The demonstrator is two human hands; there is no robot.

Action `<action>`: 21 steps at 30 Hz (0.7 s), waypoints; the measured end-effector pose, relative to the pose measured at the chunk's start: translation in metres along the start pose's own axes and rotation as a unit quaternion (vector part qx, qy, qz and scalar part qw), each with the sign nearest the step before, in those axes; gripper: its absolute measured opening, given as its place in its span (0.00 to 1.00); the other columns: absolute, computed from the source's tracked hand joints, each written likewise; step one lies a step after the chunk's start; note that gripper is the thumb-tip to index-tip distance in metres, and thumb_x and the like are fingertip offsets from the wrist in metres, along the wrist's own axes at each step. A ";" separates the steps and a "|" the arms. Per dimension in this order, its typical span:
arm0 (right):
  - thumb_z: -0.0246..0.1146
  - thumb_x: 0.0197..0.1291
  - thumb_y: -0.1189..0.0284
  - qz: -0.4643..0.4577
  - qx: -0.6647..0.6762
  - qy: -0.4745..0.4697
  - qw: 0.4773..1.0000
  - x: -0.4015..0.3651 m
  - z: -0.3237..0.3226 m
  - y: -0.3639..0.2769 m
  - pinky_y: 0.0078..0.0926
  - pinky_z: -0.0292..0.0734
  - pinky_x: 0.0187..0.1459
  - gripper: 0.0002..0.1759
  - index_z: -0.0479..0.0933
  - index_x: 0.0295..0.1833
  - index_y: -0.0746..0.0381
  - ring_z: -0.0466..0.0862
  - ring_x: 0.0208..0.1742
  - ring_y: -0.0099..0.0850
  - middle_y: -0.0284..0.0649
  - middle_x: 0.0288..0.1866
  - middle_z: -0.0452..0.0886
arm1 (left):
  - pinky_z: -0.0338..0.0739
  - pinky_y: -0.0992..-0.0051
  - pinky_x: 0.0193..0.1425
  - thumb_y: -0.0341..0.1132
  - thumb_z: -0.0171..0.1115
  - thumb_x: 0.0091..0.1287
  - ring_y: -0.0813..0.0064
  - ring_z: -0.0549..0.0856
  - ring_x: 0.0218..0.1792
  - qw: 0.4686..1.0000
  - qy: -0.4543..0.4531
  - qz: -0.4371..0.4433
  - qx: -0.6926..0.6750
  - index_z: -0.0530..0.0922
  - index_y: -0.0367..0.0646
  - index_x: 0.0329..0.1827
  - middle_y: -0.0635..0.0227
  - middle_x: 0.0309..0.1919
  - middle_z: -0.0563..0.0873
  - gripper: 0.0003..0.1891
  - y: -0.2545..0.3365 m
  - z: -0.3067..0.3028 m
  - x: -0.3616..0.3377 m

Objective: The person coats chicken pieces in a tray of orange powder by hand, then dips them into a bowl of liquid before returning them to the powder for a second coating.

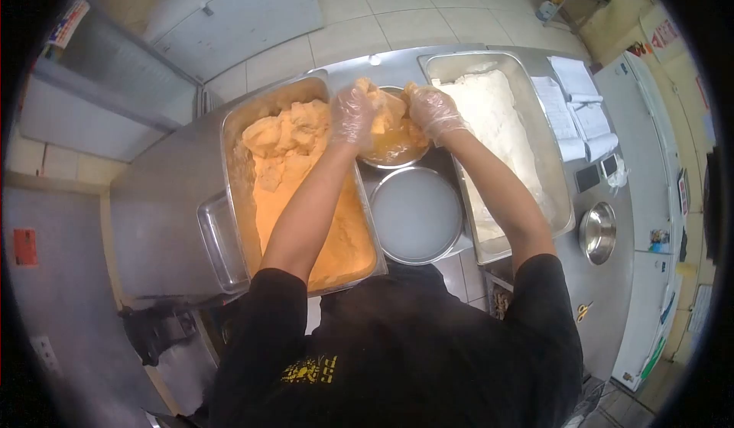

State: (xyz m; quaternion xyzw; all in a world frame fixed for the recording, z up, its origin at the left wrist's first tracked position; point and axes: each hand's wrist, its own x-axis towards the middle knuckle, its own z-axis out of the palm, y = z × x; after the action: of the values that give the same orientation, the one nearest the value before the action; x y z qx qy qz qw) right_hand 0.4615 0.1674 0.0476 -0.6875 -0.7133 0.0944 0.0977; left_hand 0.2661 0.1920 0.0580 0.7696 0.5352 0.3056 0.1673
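Observation:
Both my hands wear clear plastic gloves and meet over a small metal bowl of orange liquid. My left hand and my right hand together grip a piece of orange marinated meat held just above that bowl. To the left, a large steel pan holds several more orange marinated pieces in orange marinade. To the right, another steel pan is filled with white flour. A round metal bowl of whitish liquid sits nearer to me, below the small bowl.
A steel counter carries the pans. An empty small metal bowl stands at the right, with papers and a dark device beyond it. A clear lid leans beside the left pan. Tiled floor lies ahead.

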 end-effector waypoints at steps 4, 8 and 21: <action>0.60 0.73 0.67 0.000 0.022 0.003 1.000 -0.006 0.001 0.007 0.49 0.85 0.54 0.11 0.83 0.53 0.58 0.91 0.51 0.49 0.52 0.46 0.91 | 0.86 0.60 0.53 0.39 0.75 0.66 0.52 0.93 0.47 0.998 -0.033 -0.057 -0.017 0.89 0.42 0.50 0.52 0.44 0.93 0.14 -0.016 0.046 0.003; 0.57 0.75 0.66 -0.017 0.029 0.007 0.999 -0.011 0.008 0.014 0.48 0.85 0.52 0.12 0.84 0.51 0.59 0.91 0.49 0.48 0.50 0.44 0.91 | 0.86 0.59 0.54 0.39 0.75 0.66 0.52 0.92 0.49 0.994 -0.063 -0.083 -0.018 0.89 0.42 0.51 0.51 0.46 0.93 0.14 -0.028 0.072 0.001; 0.60 0.70 0.68 0.012 0.040 0.124 0.991 -0.002 0.053 0.036 0.50 0.87 0.43 0.07 0.81 0.42 0.57 0.92 0.41 0.49 0.46 0.36 0.90 | 0.87 0.53 0.56 0.42 0.69 0.71 0.45 0.92 0.50 0.982 -0.128 -0.039 0.133 0.89 0.36 0.47 0.45 0.45 0.92 0.15 -0.072 0.117 0.008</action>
State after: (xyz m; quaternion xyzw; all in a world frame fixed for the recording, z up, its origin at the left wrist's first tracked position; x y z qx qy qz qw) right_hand 0.4820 0.1669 -0.0131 -0.6979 -0.6831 0.0380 0.2120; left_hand 0.2921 0.2343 -0.0702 0.7963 0.5746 0.1240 0.1426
